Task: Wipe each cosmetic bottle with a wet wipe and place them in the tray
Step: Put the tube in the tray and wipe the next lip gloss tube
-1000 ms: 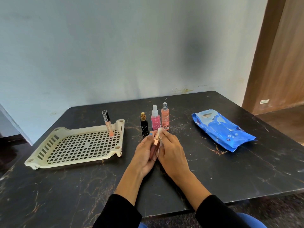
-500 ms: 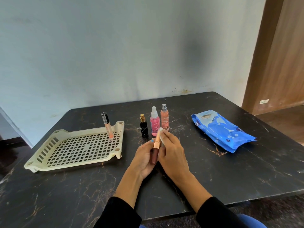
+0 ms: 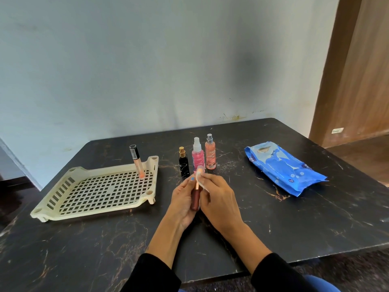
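Observation:
My left hand (image 3: 182, 199) grips a slim dark red lip gloss tube (image 3: 195, 199) with a rose-gold cap, held upright above the table. My right hand (image 3: 219, 197) pinches a white wet wipe (image 3: 200, 180) against the tube's cap. Behind my hands stand three bottles in a row: a black one with a gold top (image 3: 183, 163), a pink spray bottle (image 3: 197, 155) and a peach spray bottle (image 3: 210, 153). A cream perforated tray (image 3: 63, 209) lies to the left. A peach tube with a black cap (image 3: 137, 162) stands in the tray's far right corner.
A blue wet wipe pack (image 3: 282, 168) lies on the right of the black marble table (image 3: 315, 224). A pale wall runs close behind the table. A wooden door (image 3: 357, 70) is at the far right. The table's front edge is near my sleeves.
My right hand has slid the wipe up the tube towards the cap. Both hands and the tube have stayed in about the same place.

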